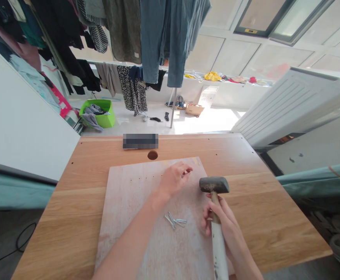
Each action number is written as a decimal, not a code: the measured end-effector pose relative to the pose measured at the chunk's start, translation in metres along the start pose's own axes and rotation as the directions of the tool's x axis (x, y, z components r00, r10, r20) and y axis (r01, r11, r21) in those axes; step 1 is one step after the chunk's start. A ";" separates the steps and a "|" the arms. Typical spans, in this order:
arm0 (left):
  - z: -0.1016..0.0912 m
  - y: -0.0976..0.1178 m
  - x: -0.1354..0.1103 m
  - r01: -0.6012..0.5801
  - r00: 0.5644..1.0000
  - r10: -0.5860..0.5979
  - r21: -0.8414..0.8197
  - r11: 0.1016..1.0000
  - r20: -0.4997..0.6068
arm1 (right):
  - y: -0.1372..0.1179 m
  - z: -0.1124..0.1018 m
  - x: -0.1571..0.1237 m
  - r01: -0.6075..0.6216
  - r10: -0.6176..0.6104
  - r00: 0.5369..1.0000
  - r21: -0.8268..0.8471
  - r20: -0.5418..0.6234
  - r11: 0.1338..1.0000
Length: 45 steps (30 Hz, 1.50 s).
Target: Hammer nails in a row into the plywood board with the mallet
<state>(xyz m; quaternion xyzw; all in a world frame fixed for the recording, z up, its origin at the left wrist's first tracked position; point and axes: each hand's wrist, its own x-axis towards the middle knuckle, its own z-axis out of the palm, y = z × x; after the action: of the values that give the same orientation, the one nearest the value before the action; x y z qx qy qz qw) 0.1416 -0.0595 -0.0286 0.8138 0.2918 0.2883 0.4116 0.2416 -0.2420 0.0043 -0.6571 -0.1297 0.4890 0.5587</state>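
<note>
Hammer [218, 241] is gripped below its head by the right hand [225, 216], near nails [174, 222] on the board [126, 198]. Whether anything is pinched by the curled left hand [173, 179] cannot be told; clear of blows it should be kept.

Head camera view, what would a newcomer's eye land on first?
Probably the hammer, gripped in the right hand by the pale board's right edge. Next, the small pile of silvery nails on that board, nearer the camera than the left hand. Beyond the table, a bright green tub stands on the floor at left.
</note>
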 end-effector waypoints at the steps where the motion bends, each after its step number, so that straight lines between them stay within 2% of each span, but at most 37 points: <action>1: 0.000 0.000 0.000 -0.001 1.000 0.001 0.009 1.000 0.006 | 0.001 0.003 0.000 -0.017 0.017 1.000 0.030 -0.005 0.999; 5: 0.001 -0.001 -0.001 -0.004 1.000 0.004 0.007 1.000 -0.003 | -0.005 0.010 0.004 0.007 -0.006 0.999 0.030 -0.045 1.000; 11: 0.001 0.000 0.000 0.017 1.000 -0.017 0.030 0.999 0.002 | -0.024 0.026 0.031 0.239 -0.240 0.971 0.096 -0.010 0.966; 14: 0.001 0.001 0.000 0.017 1.000 -0.017 0.037 0.999 -0.006 | -0.021 0.033 0.044 0.286 -0.291 0.957 0.159 0.008 0.945; 20: 0.001 0.002 -0.001 0.013 1.000 -0.012 0.015 1.000 -0.016 | -0.009 0.028 0.052 0.258 -0.271 0.961 0.193 0.044 0.947; 34: 0.001 0.002 -0.001 0.028 1.000 -0.028 0.002 1.000 -0.005 | -0.017 0.034 0.039 0.261 -0.316 0.929 0.266 0.194 0.928; 45: -0.002 0.006 0.000 0.038 0.999 -0.038 -0.004 0.999 -0.001 | -0.013 0.032 0.041 0.255 -0.344 0.904 0.325 0.254 0.910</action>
<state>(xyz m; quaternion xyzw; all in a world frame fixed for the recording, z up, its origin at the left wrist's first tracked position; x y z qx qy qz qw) 0.1412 -0.0616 -0.0228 0.8071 0.3069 0.2813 0.4185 0.2411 -0.1885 -0.0013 -0.4580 -0.2434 0.5056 0.6895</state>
